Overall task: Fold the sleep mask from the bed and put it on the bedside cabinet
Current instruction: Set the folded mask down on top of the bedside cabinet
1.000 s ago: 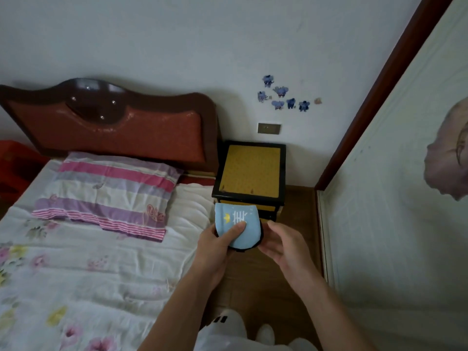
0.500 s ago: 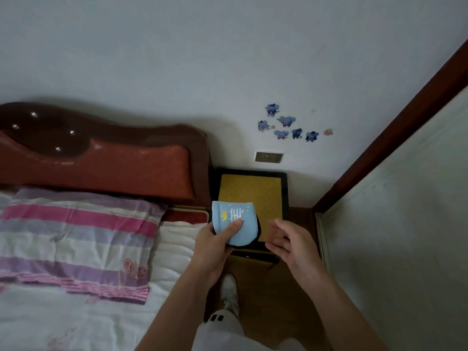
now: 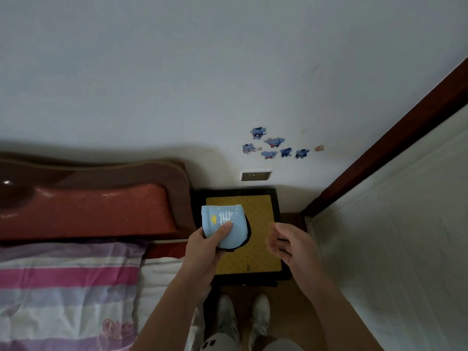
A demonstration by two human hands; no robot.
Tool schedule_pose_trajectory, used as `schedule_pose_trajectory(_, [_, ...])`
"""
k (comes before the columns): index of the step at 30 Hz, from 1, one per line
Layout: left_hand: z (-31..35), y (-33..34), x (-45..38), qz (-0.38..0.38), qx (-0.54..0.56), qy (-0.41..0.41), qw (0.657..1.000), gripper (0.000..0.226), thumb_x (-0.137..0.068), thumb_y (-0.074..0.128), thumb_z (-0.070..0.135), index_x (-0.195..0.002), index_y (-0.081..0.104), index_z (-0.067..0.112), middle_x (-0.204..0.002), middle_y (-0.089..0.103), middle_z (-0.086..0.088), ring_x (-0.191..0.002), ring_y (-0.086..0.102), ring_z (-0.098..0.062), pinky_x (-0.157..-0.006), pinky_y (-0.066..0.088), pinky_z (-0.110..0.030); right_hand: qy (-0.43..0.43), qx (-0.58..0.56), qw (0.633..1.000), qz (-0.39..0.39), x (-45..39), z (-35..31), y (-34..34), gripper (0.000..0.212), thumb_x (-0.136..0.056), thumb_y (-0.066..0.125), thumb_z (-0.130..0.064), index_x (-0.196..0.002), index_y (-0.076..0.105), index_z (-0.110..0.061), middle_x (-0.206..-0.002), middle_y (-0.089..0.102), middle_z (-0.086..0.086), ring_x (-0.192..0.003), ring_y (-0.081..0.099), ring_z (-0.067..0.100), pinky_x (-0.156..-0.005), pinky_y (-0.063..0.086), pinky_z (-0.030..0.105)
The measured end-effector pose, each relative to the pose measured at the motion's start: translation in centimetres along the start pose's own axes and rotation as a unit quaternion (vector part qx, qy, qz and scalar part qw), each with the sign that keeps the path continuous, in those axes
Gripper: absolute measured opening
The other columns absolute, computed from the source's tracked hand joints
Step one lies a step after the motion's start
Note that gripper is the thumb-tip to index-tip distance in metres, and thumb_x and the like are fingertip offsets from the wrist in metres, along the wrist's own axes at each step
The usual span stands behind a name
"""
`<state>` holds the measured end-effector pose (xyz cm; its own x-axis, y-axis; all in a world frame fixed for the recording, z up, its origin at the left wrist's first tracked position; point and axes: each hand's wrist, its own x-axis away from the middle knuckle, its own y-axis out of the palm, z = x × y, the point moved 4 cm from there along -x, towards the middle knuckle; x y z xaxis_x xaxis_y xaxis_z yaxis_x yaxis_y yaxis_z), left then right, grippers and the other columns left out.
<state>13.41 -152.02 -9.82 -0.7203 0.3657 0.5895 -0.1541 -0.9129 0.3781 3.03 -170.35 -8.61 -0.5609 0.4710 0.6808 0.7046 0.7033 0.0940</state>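
Observation:
The folded sleep mask [image 3: 235,224] is light blue with white and yellow print and a black edge. My left hand [image 3: 206,245] grips it from below, thumb pressed on its front, and holds it over the left part of the bedside cabinet [image 3: 260,239], a black-framed square top with a yellow panel. Whether the mask touches the top I cannot tell. My right hand [image 3: 287,245] hovers over the cabinet's right edge with its fingers apart and nothing in it.
The bed with a striped pink and purple pillow [image 3: 68,287] lies to the left under a red padded headboard [image 3: 83,211]. A white panel with a dark wood frame [image 3: 395,236] stands close on the right. My shoes [image 3: 243,317] stand on the wooden floor before the cabinet.
I have stepped closer to the cabinet. My left hand has carried the mask forward until it is above the cabinet top. My right hand has let go and moved to the right.

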Motion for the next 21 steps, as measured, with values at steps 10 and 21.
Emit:
schedule_pose_trajectory(10, [-7.9,-3.7,-9.9,0.082,0.076,-0.095,0.989,0.039,-0.085,0.071,0.004,-0.123,0.061,0.0,-0.118,0.07,-0.019,-0.1,0.071,-0.028,-0.06,0.061,-0.025,-0.081,0.339,0.936,-0.042,-10.7,6.4,-2.8,0.028,-0.097,0.058,-0.036,-0.122,0.064,-0.024,-0.112,0.067,-0.007,-0.105,0.064,0.011,-0.086,0.053,0.03])
schedule_pose_trajectory(21, [-19.3,-7.8,-22.2,0.115,-0.049,-0.127,0.984,0.031,-0.09,0.071,0.012,-0.12,0.062,0.01,-0.114,0.07,-0.005,-0.103,0.067,-0.023,-0.075,0.061,-0.034,-0.236,0.657,0.708,-0.109,-21.9,19.6,-5.3,0.054,-0.098,0.05,-0.042,-0.148,0.043,-0.022,-0.154,0.044,-0.001,-0.144,0.038,0.017,-0.117,0.039,0.035])
